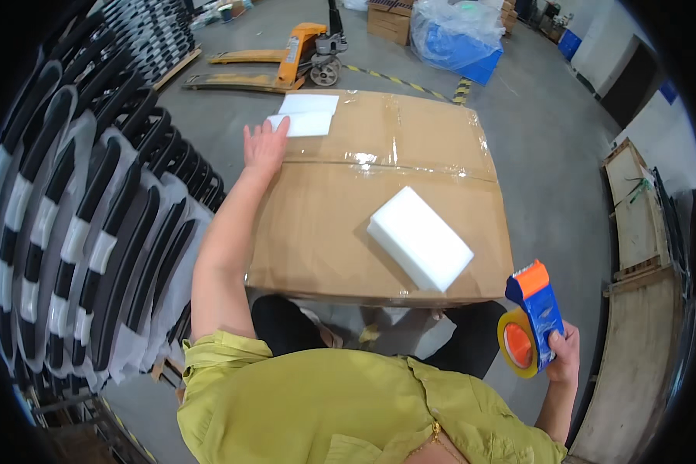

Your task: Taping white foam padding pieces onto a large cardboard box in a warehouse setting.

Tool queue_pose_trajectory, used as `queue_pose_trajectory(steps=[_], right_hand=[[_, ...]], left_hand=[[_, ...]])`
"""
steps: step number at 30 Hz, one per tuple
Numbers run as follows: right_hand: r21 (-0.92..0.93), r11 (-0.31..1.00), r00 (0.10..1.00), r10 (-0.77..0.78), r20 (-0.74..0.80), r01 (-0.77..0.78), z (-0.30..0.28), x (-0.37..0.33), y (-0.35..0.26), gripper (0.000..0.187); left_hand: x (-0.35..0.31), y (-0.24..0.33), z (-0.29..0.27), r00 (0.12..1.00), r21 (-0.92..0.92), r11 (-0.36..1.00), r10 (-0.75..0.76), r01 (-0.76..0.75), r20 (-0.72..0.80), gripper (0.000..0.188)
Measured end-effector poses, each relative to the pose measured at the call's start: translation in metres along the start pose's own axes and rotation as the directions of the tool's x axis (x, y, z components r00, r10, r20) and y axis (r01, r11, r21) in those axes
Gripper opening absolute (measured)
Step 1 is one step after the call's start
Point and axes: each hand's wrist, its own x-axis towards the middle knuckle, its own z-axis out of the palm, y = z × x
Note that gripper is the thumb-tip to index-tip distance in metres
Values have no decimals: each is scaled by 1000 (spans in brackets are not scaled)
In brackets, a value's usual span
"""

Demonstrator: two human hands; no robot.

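The left hand (267, 147) is open, fingers spread, at 10 o'clock on the one large cardboard box (309, 224); its thumb side touches the nearer of two white rectangular sheets (305, 124). The right hand (566, 352) is closed around the handle of one blue-and-orange tape dispenser (545, 313), held at 4 o'clock, beyond the box's near corner. The dispenser's orange head points toward 11 o'clock, its long axis running 11 to 5, with a single orange-cored tape roll (520, 345) on its left side. One white foam block (421, 236) lies on the box between 4 and 5 o'clock, its long axis slanting from about 10:30 to 4:30. One orange pallet jack (290, 58) stands beyond the box at 11 o'clock.
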Motion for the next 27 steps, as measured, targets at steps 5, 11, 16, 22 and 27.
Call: queue_pose_trajectory(steps=[5,11,16,22,27], right_hand=[[43,998,995,54,-89,-51,-1,3,6,45],[70,995,991,80,-109,-72,6,11,11,46],[76,992,991,107,-84,-101,11,12,13,47],[18,997,995,75,-62,-74,9,-1,10,52],[-78,997,999,-14,53,18,1,-6,7,56]], left_hand=[[29,10,45,979,2,1000,12,-13,202,44],[41,18,50,957,-37,998,-47,60,288,56],[45,14,48,962,-8,999,-29,33,271,59],[37,34,26,995,-140,990,3,-17,-104,51],[-4,100,-79,987,-882,448,8,-149,-162,38]])
